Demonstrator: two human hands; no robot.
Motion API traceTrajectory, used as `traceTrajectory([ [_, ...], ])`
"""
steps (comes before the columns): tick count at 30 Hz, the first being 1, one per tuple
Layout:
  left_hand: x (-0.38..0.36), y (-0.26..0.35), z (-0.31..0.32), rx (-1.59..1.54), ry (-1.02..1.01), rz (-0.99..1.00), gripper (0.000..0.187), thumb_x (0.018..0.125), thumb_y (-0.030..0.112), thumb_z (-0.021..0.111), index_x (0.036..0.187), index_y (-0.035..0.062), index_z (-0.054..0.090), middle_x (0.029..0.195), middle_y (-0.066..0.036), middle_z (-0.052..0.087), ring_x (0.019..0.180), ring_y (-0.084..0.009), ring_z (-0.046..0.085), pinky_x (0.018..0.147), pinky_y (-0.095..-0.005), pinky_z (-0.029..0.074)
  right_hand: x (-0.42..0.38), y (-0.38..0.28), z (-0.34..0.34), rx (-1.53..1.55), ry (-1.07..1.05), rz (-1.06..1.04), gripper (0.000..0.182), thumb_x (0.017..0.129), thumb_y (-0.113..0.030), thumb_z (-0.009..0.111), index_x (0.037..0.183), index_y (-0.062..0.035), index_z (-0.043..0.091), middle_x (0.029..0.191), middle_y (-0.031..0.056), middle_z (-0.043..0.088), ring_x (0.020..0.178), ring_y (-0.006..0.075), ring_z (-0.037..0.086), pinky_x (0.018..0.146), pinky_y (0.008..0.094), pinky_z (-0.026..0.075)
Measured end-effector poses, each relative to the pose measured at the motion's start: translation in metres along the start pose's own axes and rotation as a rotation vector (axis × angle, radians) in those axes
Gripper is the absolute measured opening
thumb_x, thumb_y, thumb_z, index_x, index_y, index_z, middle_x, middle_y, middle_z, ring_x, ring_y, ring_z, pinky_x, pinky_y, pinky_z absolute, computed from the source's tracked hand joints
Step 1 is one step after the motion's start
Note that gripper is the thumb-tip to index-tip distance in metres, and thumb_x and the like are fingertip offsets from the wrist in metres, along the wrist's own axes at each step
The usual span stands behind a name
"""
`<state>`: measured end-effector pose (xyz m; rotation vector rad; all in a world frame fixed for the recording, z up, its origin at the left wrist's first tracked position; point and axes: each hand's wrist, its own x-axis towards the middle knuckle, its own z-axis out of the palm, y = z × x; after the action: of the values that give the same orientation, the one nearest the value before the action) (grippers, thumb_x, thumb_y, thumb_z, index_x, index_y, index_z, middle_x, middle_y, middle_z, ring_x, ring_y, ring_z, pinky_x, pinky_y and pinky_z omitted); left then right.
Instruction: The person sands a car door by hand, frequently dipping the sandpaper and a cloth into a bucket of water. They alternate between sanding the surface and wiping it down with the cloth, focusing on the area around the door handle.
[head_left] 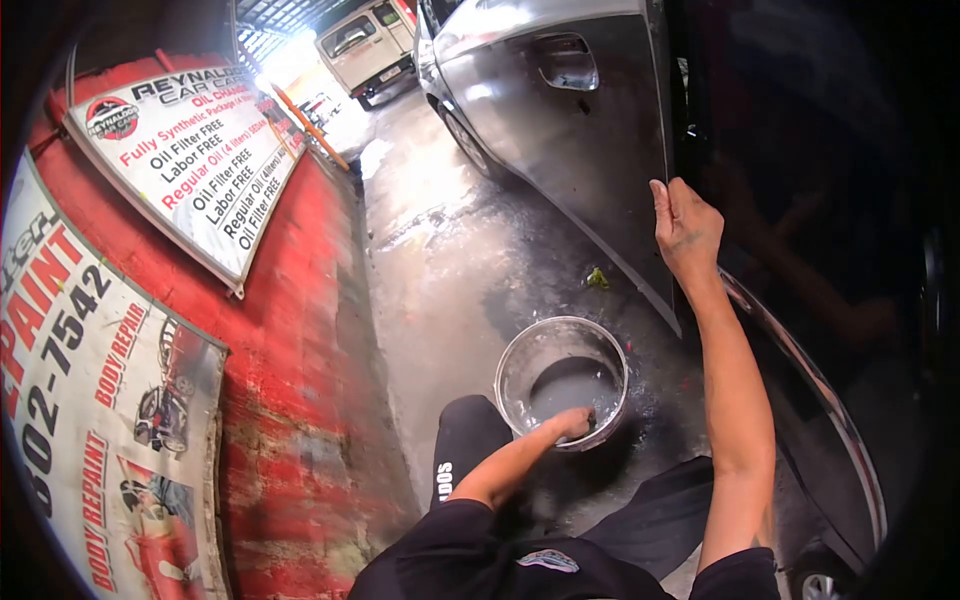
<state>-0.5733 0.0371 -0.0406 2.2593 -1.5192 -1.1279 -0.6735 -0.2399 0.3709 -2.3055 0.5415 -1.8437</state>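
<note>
A round bucket [508, 362] of greyish water stands on the wet floor in front of my knees. My left hand [576, 424] reaches over its near rim, closed, with its fingertips down inside and whatever they hold hidden. To the right, my right hand [690, 222] is raised at the edge of an open grey car door [610, 150], fingers curled around something I cannot make out. The door hangs out from the car, its handle recess [570, 62] near the top of the view.
A red wall [290, 350] with printed signs [190, 150] runs along the left. A white vehicle [365, 45] is parked at the back. Dark car bodywork [840, 300] stands close on the right. A small green scrap [598, 278] lies beyond the bucket.
</note>
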Motion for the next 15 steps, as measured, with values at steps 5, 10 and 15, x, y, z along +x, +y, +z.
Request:
traceTrajectory([
  [5, -0.007, 0.018, -0.010, -0.018, 0.053, 0.009, 0.050, 0.083, 0.008, 0.050, 0.132, 0.0006, 0.062, 0.125, -0.029, 0.068, 0.120, -0.0437, 0.064, 0.102, -0.0483, 0.050, 0.000, -0.003, -0.001, 0.004, 0.003, 0.010, 0.037, 0.103, -0.027, 0.064, 0.077, -0.0055, 0.050, 0.067, 0.0156, 0.056, 0.060, 0.0384, 0.060, 0.052, 0.0452, 0.045],
  [10, 0.002, -0.011, -0.014, -0.032, -0.003, 0.103, 0.053, 0.083, 0.007, 0.051, 0.135, 0.0032, 0.062, 0.127, -0.028, 0.068, 0.122, -0.0427, 0.064, 0.104, -0.0476, 0.050, 0.003, -0.013, -0.009, 0.007, -0.036, 0.086, 0.040, 0.105, -0.029, 0.062, 0.078, -0.0025, 0.049, 0.069, 0.0205, 0.054, 0.064, 0.0429, 0.059, 0.057, 0.0477, 0.045],
  [15, -0.022, -0.023, -0.082, 0.186, -0.012, 0.098, 0.047, 0.084, 0.014, 0.059, 0.130, 0.0050, 0.066, 0.125, -0.024, 0.070, 0.118, -0.0417, 0.067, 0.101, -0.0500, 0.052, 0.005, -0.016, -0.012, -0.018, -0.090, 0.123, 0.043, 0.106, -0.031, 0.061, 0.078, -0.0012, 0.047, 0.066, 0.0217, 0.051, 0.060, 0.0418, 0.055, 0.056, 0.0454, 0.043],
])
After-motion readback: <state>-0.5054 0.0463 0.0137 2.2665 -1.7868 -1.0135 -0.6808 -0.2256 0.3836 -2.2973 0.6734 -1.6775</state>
